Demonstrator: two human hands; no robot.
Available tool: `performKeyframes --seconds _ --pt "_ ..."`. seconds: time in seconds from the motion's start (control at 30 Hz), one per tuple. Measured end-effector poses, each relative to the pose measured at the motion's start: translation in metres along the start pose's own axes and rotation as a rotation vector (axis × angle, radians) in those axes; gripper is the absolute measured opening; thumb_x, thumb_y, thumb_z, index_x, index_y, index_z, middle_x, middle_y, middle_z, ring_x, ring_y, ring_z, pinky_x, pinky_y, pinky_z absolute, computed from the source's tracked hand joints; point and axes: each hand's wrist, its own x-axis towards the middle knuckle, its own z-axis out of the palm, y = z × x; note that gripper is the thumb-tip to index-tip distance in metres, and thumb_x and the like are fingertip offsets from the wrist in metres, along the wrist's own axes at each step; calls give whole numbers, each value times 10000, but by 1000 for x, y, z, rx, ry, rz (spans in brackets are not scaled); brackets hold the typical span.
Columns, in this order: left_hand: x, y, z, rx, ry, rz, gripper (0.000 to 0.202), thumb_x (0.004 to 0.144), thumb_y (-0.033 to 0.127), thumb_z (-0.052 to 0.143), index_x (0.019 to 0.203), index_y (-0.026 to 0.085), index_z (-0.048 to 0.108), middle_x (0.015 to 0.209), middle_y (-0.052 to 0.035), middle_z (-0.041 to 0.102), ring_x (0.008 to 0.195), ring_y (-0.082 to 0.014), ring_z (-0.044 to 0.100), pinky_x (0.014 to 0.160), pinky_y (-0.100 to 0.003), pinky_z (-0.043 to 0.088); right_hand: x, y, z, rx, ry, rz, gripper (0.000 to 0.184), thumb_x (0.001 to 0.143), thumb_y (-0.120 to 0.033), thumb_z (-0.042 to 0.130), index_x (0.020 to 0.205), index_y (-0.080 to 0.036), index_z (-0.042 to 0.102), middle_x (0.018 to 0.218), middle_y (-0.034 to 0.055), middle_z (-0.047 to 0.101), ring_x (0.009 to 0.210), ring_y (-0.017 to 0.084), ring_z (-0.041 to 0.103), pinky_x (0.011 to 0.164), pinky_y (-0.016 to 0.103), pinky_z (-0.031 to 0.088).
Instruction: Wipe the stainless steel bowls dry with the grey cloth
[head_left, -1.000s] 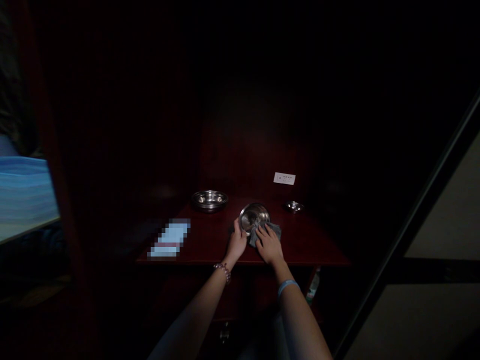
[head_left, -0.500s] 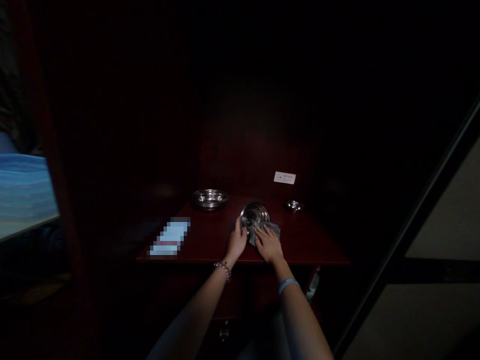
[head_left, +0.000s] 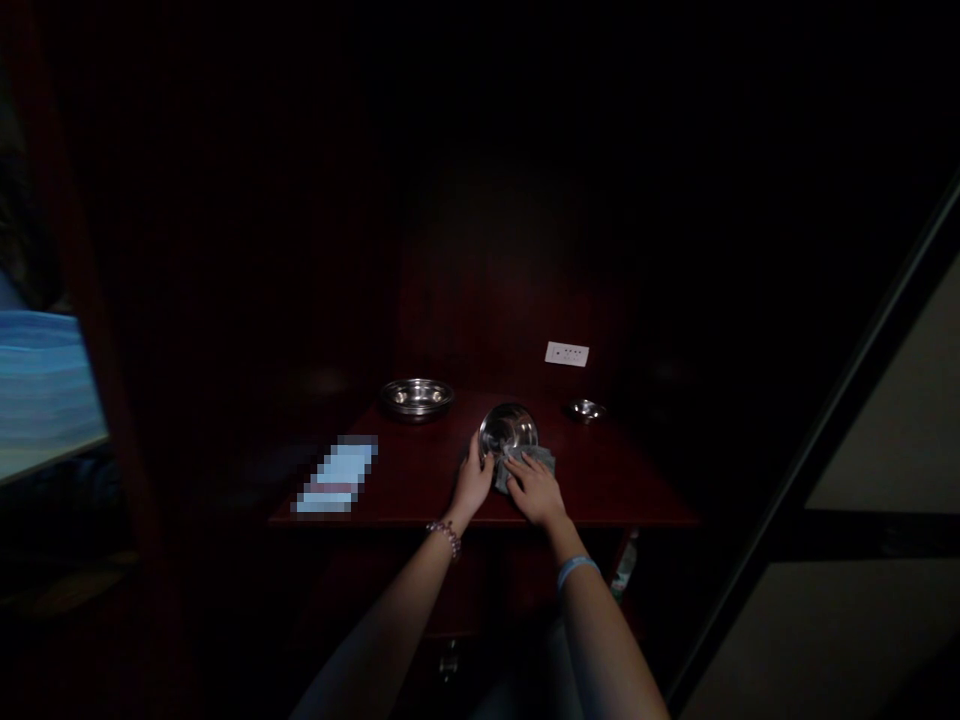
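A small steel bowl [head_left: 508, 428] is tilted up on its edge on the dark red table [head_left: 637, 490], its inside facing me. My left hand [head_left: 472, 485] grips the bowl's left rim, fingers curled round it. My right hand [head_left: 534, 487] presses a grey cloth [head_left: 541, 458] against the bowl's lower right side, fingers closed over the cloth. A bead bracelet sits on my left wrist and a blue band on my right.
A wider steel dish [head_left: 416, 396] stands at the back left of the table and a small steel bowl [head_left: 586, 409] at the back right. A pale flat object [head_left: 335, 476] lies at the left front. A white socket plate [head_left: 567, 353] is on the back wall.
My right hand with the cloth has shifted slightly left along the bowl. The bowl stays tilted in my left hand.
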Motion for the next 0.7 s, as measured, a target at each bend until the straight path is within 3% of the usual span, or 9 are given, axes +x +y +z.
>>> performKeyframes --seconds 0.23,0.47,0.7 --pt "-4 6 -1 -13 -59 8 826 744 297 668 1459 185 269 1302 -143 602 1162 -241 607 1007 -407 454 -2 0 -2 45 -40 -38 418 968 -293 373 1350 -279 544 1387 -17 566 1347 177 454 1144 385 328" --pt "-6 11 -3 35 -46 -5 548 808 240 533 1327 160 376 1073 -113 694 924 -210 687 854 -367 522 -3 -3 -7 78 -52 -53 420 969 -302 383 1366 -306 521 1379 -29 573 1347 168 452 1151 381 299" --pt "-4 12 -7 20 44 -12 376 781 178 508 1157 165 524 1049 -91 696 954 -198 666 903 -366 504 -6 -8 -8 55 10 -54 385 974 -380 394 1320 -331 556 1329 -29 616 1346 186 447 1203 493 0"
